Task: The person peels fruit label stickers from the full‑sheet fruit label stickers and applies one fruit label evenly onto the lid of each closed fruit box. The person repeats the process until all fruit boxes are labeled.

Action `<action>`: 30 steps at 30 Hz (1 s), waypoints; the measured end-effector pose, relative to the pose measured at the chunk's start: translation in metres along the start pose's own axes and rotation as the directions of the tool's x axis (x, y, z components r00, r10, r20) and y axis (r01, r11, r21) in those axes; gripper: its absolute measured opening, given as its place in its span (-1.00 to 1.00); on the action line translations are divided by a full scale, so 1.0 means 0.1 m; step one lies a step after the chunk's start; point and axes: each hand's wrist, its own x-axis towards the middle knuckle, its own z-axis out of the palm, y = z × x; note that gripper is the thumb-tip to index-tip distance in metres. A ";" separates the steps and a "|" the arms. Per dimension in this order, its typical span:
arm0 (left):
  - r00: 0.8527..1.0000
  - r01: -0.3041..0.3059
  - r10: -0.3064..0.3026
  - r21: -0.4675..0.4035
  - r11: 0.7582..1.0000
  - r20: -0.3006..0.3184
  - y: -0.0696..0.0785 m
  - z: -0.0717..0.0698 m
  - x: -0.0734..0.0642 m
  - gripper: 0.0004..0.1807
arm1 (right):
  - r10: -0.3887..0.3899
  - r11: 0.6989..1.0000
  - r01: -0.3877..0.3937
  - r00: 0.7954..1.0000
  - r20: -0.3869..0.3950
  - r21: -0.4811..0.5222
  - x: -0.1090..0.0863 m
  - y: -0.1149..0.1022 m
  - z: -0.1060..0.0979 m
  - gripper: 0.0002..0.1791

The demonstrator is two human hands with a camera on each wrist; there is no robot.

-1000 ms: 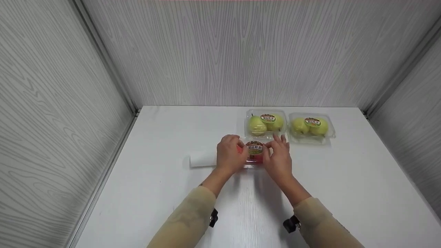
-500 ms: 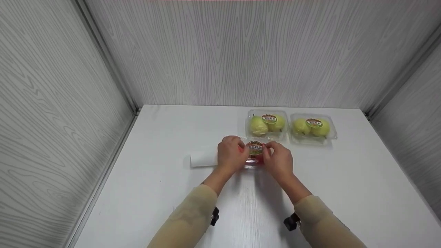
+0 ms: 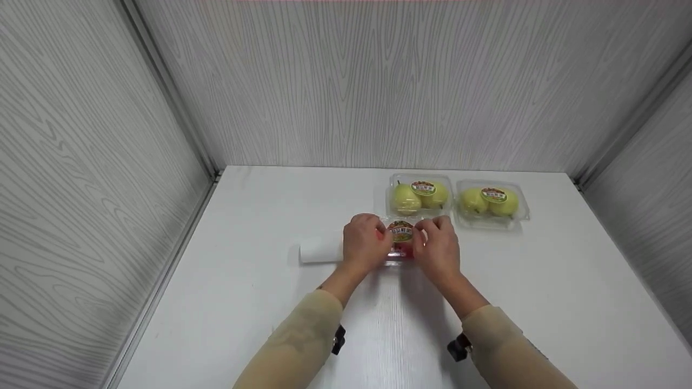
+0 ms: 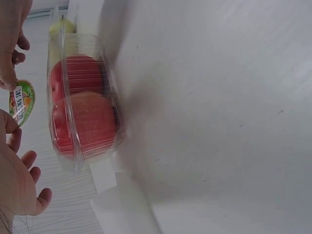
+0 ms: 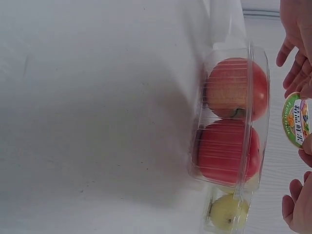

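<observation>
An oval label sticker [image 3: 400,231] with a green rim is stretched between both hands. My left hand [image 3: 366,244] pinches its left edge and my right hand [image 3: 439,246] pinches its right edge. Below it on the table is a clear plastic clamshell box [image 3: 399,262] holding red apples, its lid down. The wrist views show a gap between the sticker [image 4: 24,101] and the box lid [image 4: 68,105]. From the right wrist, the printed face of the sticker [image 5: 294,119] is visible, along with red apples [image 5: 228,151] through the box wall.
Behind and to the right stand two clear boxes of yellow-green pears, one box [image 3: 419,197] directly behind the apples and another [image 3: 491,202] beside it. Both bear oval stickers. A white roll [image 3: 320,252] lies left of my left hand. Walls enclose the table's back and sides.
The outer fingers of my right hand were spread upward a second ago and are now drawn in closer. Both hands keep hold of the sticker in nearly the same place.
</observation>
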 end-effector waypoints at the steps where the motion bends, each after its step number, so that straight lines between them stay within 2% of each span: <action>1: 1.000 -0.003 0.003 0.004 1.000 -0.001 0.00 0.00 0.00 -0.86 | -0.013 1.000 0.013 1.000 -0.005 -0.002 0.00 0.01 0.01 -0.94; 6: 1.000 -0.013 0.013 0.023 1.000 -0.003 -0.01 0.02 0.01 -0.86 | -0.072 0.997 0.071 0.996 -0.047 -0.013 0.01 0.04 0.04 -0.93; 9: 1.000 -0.021 0.021 0.036 0.999 -0.008 -0.02 0.04 0.01 -0.86 | -0.075 0.997 0.075 0.996 -0.052 -0.015 0.00 0.05 0.05 -0.91; 18: 1.000 -0.008 0.005 0.091 0.996 0.030 -0.04 0.07 0.00 -0.85 | -0.001 0.999 0.002 1.000 0.021 -0.043 -0.01 0.07 0.08 -0.89; 30: 0.998 0.015 -0.020 0.098 0.995 0.054 -0.06 0.09 0.01 -0.82 | 0.058 0.997 -0.054 0.996 0.072 -0.061 0.00 0.08 0.11 -0.83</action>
